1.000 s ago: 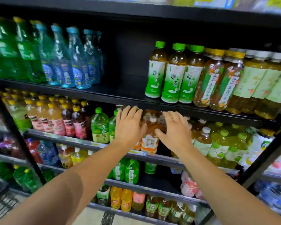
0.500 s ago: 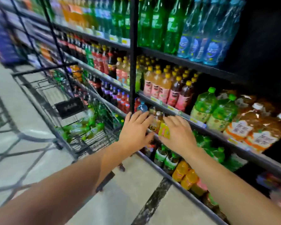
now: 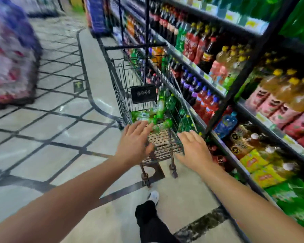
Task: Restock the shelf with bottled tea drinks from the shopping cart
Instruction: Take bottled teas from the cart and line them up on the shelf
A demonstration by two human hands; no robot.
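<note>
A black wire shopping cart [image 3: 119, 95] stands in the aisle beside the shelf [image 3: 218, 137]. Several green-labelled tea bottles [image 3: 158, 116] lie in its basket. My left hand [image 3: 135, 142] hovers open at the cart's near end, fingertips close to the bottles. Just right of it, over the cart's near right corner, my right hand [image 3: 195, 149] is also open and holds nothing. The shelf on the right carries rows of bottled drinks, blurred by motion.
Tiled floor [image 3: 51, 137] stretches to the left of the cart. A blurred stack of packaged goods [image 3: 9, 58] stands at the far left. My leg and white shoe [image 3: 154, 197] are below the cart. Purple boxes [image 3: 96, 14] stand farther down the aisle.
My view has swung left from the shelf to the cart. Both hands left the shelf row and now reach over the cart's near end, still empty.
</note>
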